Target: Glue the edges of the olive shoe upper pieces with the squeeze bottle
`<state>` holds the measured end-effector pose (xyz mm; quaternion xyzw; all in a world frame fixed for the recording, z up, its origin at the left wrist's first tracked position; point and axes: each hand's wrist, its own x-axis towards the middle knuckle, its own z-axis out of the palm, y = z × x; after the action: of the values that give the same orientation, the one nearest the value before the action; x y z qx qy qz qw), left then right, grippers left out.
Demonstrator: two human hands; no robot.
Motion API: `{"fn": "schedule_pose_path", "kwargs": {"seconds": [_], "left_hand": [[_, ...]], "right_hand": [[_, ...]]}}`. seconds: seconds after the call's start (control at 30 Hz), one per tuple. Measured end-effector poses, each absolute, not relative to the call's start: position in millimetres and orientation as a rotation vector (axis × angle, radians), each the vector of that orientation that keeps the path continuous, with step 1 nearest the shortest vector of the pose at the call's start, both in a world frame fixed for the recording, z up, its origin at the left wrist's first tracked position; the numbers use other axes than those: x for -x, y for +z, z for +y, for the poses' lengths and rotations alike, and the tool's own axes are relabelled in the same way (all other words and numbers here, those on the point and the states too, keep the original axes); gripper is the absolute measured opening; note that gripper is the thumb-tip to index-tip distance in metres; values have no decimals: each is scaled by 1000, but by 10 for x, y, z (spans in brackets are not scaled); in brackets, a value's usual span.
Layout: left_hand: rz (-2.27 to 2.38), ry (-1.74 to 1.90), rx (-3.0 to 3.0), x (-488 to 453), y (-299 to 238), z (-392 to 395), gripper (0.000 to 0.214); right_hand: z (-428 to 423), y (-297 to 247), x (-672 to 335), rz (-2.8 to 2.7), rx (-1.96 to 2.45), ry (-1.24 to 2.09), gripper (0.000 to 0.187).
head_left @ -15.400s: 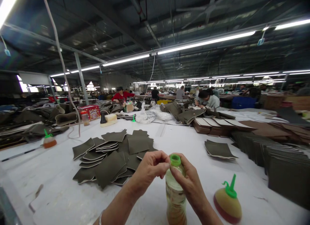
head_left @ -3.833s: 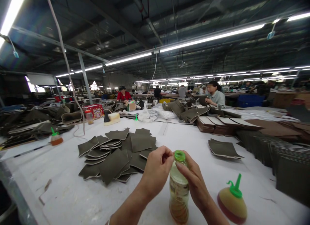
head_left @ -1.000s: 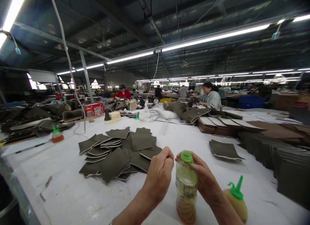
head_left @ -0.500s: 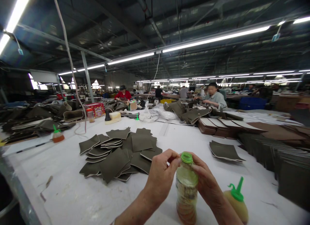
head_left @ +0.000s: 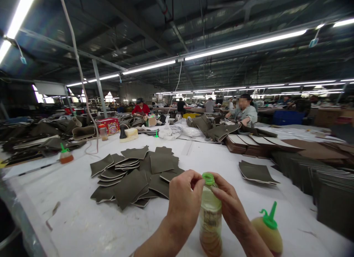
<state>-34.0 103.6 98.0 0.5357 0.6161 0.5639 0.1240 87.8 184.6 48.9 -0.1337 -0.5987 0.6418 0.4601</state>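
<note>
A clear plastic bottle (head_left: 210, 220) with yellowish liquid and a green neck ring stands upright on the white table (head_left: 72, 220) right in front of me. My left hand (head_left: 184, 199) is closed, its fingertips pinched at the bottle's green mouth. My right hand (head_left: 231, 209) wraps the bottle's neck and shoulder from the right. Just to the right stands a squat amber glue dispenser (head_left: 267, 233) with a green spout cap.
A spread pile of dark olive cut pieces (head_left: 135, 174) lies ahead on the left, a smaller stack (head_left: 257, 172) on the right. Tall stacks of pieces (head_left: 318, 172) line the right edge. Another dispenser (head_left: 65, 156) stands far left. People work at tables behind.
My left hand has gone back from a fist beside the bottle to pinching at its green mouth. The bottle and both hands shifted slightly left.
</note>
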Motion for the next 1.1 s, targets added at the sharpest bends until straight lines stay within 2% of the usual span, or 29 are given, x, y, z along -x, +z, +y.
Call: {"fn": "schedule_pose_path", "kwargs": {"seconds": [0.27, 0.63, 1.1], "left_hand": [[2038, 1543, -1665, 297, 994, 1052, 18], [1855, 1629, -1527, 343, 998, 1034, 16], [1930, 1589, -1442, 302, 1036, 1034, 14]], "right_hand": [[1802, 528, -852, -1492, 346, 1511, 34], [1764, 554, -835, -1488, 351, 1515, 36], [1702, 589, -804, -1506, 387, 1471, 34]]}}
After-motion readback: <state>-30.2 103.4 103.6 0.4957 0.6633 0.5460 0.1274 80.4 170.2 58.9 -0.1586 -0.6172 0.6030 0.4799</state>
